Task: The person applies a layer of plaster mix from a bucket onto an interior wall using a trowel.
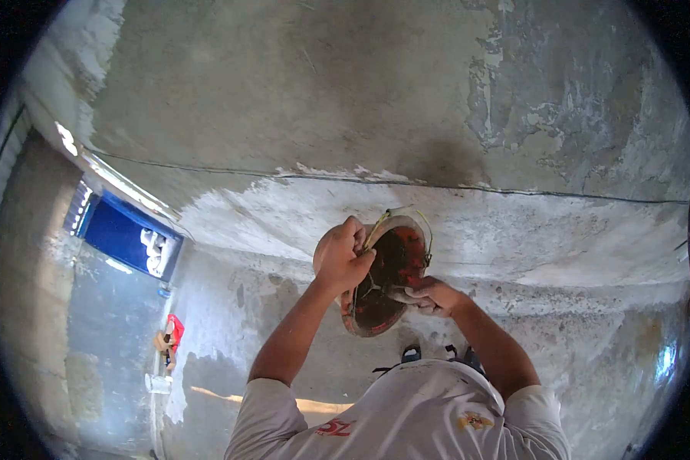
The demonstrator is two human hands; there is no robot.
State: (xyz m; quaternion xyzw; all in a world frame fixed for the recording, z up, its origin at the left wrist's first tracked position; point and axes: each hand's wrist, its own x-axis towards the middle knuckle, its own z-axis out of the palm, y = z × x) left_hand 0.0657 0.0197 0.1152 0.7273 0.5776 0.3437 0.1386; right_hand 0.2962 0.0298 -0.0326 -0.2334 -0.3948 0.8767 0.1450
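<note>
A round bucket (pixel 360 318), its inside red and smeared dark, is held tilted in front of my body with its mouth facing me. My left hand (pixel 347 259) is closed on the bucket's upper left rim, near the wire handle (pixel 428 238). At the lower right of the mouth, my right hand (pixel 435 297) is closed around a greyish hand tool (pixel 399 294) that reaches into the bucket. The fingers and the dark inside partly hide the tool, so I cannot make out its exact kind.
Ahead stands a patchy plastered wall (pixel 307 100) with a cable (pixel 345 180) strung across it. A blue-framed opening (pixel 123 230) is at the left. Below it a red item (pixel 176 331) and a white container (pixel 158 383) lie along the floor. My feet (pixel 411 353) are under the bucket.
</note>
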